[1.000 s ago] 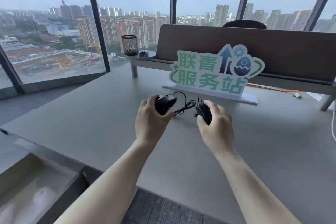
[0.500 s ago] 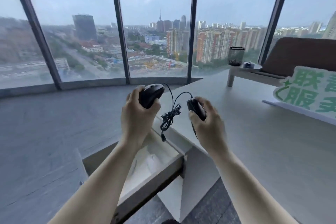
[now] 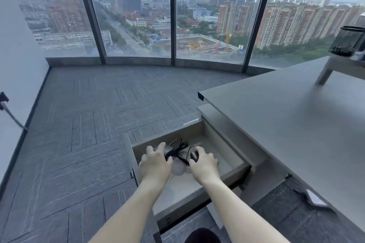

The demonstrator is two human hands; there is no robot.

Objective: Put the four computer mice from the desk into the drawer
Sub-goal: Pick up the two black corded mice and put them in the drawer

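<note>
Both my hands are down inside the open grey drawer (image 3: 240,166) under the desk's left end. My left hand (image 3: 155,164) grips a black mouse (image 3: 168,153), mostly covered by the fingers. My right hand (image 3: 203,164) grips a second black mouse (image 3: 194,156). A tangled black cable (image 3: 180,151) hangs between the two mice. Pale, blurry shapes (image 3: 178,168) lie on the drawer floor under my hands; I cannot tell what they are.
The grey desk top (image 3: 296,124) stretches to the right, its corner just above the drawer. A black mesh pen holder (image 3: 348,40) stands on a raised shelf at the far right. Grey carpet tiles cover the floor to the left, bounded by tall windows.
My view swung left from the desk to the drawer. Both hands carried the mice off the desk and lowered them into the open drawer.
</note>
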